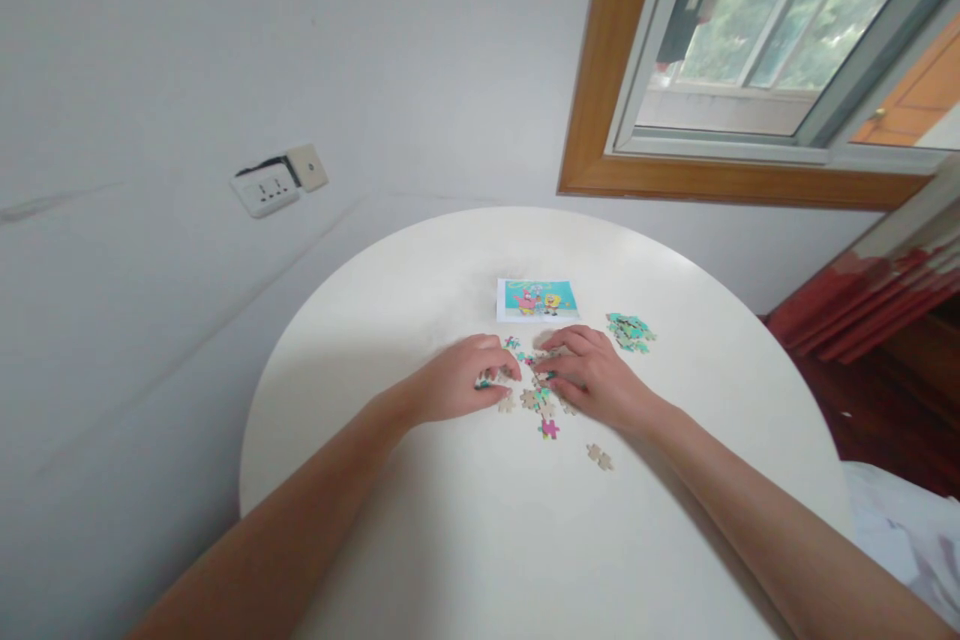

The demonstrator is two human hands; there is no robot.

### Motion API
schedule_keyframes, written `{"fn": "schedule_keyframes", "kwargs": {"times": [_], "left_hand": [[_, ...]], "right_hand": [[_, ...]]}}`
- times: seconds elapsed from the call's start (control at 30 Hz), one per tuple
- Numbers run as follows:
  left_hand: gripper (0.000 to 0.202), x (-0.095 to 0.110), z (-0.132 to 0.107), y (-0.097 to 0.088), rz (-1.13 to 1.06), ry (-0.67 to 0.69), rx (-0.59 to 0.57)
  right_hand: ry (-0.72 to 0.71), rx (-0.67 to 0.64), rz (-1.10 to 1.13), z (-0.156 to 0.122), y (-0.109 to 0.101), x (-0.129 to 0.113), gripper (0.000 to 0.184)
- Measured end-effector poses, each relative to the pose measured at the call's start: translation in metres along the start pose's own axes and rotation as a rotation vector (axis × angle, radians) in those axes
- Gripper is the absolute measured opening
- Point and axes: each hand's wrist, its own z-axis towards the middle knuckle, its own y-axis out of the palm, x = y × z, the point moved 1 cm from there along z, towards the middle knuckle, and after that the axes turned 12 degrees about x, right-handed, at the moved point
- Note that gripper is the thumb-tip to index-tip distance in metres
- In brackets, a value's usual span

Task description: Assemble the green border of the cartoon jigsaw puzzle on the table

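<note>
Loose jigsaw puzzle pieces lie in a small scatter on the white table, some teal or pink side up, others showing beige backs. My left hand rests at the left of the scatter, fingers curved and apart over a few pieces. From the right, my right hand reaches over the same scatter, its fingers spread and touching pieces. Several pieces are partly hidden under both hands. A pink puzzle piece lies just in front of the scatter. Closer to me on the right are beige puzzle pieces, back side up.
A picture card with two cartoon figures lies beyond my hands. Right of it sits a pile of teal puzzle pieces. The round white table stands against a wall with a socket and a wood-framed window.
</note>
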Motion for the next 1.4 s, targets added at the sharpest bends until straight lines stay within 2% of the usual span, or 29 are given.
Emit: {"fn": "schedule_keyframes", "kwargs": {"times": [0.3,0.63,0.8,1.0,1.07,1.2,1.27,1.4], "left_hand": [[0.019,0.001,0.0,0.002,-0.003,-0.006,0.006],[0.029,0.012,0.003,0.017,0.075,0.066,0.03],[0.02,0.014,0.004,0.018,0.115,0.082,0.027],[0.012,0.004,0.002,0.011,0.141,0.069,0.04],[0.013,0.002,0.002,0.008,0.149,0.057,0.05],[0.018,0.003,0.002,0.007,0.134,0.051,0.053],[0.019,0.004,0.002,0.008,0.126,0.052,0.057],[0.019,0.005,0.002,0.01,0.108,0.059,0.078]], "right_hand": [[0.136,0.201,0.107,0.002,0.006,0.013,0.017],[0.13,0.12,0.119,0.002,0.006,0.013,0.021],[0.107,0.09,0.01,0.003,0.006,0.005,0.018],[0.14,0.147,-0.115,0.004,-0.001,0.001,0.012],[0.099,0.12,-0.073,0.002,-0.006,0.002,0.014],[-0.042,-0.036,0.068,-0.001,-0.012,0.001,0.019],[-0.054,-0.07,0.075,-0.002,-0.013,-0.001,0.019],[-0.034,-0.059,0.067,-0.001,-0.012,-0.004,0.011]]}}
